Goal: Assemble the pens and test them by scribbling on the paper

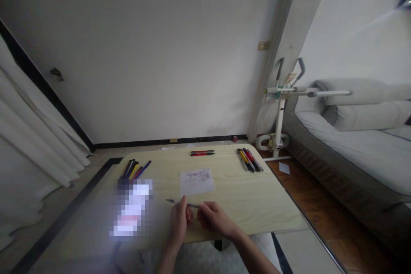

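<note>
Both my hands rest at the near edge of a light wooden table [257, 205]. My left hand [178, 222] and my right hand [214, 219] are closed on one thin dark pen [180, 202] that lies across between them, its tip sticking out to the left. Just beyond the hands lies a small white paper [196, 181] with scribbles on it.
Groups of coloured pens lie at the far left [135, 168], far middle [202, 153] and far right [249, 159] of the table. A blurred-out patch [131, 208] covers the left part. A grey sofa [359, 145] and a white exercise machine [280, 111] stand to the right.
</note>
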The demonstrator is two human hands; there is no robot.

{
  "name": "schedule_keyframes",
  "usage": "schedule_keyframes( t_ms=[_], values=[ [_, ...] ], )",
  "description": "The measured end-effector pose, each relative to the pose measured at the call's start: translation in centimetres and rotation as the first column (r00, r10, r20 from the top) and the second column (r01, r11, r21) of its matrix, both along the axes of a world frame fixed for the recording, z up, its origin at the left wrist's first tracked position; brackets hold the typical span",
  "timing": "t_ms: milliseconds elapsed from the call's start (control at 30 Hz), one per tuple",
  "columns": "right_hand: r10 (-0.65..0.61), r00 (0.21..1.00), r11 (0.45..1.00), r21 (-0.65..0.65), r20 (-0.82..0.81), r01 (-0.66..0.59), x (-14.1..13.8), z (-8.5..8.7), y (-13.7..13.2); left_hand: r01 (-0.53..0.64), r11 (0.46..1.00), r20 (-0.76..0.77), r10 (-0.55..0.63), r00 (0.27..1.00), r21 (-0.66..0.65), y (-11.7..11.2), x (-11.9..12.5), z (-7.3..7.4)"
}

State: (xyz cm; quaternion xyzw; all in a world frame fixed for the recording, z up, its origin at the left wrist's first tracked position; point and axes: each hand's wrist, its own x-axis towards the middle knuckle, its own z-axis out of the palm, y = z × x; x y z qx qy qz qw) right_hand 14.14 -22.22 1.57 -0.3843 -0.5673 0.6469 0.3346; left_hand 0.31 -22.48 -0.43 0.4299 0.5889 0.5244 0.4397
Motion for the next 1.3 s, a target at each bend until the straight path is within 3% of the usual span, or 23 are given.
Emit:
schedule_keyframes(
  t_ms=[200,433,567,700,933,1133,1300],
  values=[
    [-0.005,0.995,0.996,-0.092,-0.100,-0.004,0.7,-0.8,0.3,0.110,0.994,-0.126,-0.111,0.986,-0.008,-0.4,0.0,0.6],
    [-0.039,0.997,0.999,-0.031,-0.064,0.037,0.7,-0.6,-0.5,0.157,0.988,-0.134,-0.157,0.978,-0.010,-0.5,0.3,0.6],
    [-0.046,0.998,0.997,0.061,0.033,0.044,0.5,-0.2,-0.8,0.121,0.992,-0.029,-0.122,0.992,-0.028,-0.4,0.3,0.2],
    [-0.126,0.975,0.966,0.246,0.183,0.078,0.2,-0.4,-0.9,0.098,0.995,0.044,-0.097,0.994,-0.025,-0.4,0.3,0.1],
    [-0.263,0.898,0.893,0.442,0.354,0.087,-0.4,-1.1,-1.6,0.080,0.996,-0.023,-0.081,0.996,-0.031,-0.6,0.2,0.6],
    [-0.291,0.849,0.852,0.523,0.441,0.020,-0.5,-1.1,-2.0,0.037,0.999,-0.029,-0.038,0.999,-0.034,-0.5,0.1,0.4],
    [-0.331,0.807,0.773,0.631,0.489,-0.065,-0.4,-1.1,-1.5,0.054,0.998,-0.040,-0.055,0.998,-0.025,-0.2,-0.1,0.3]
  ],
)
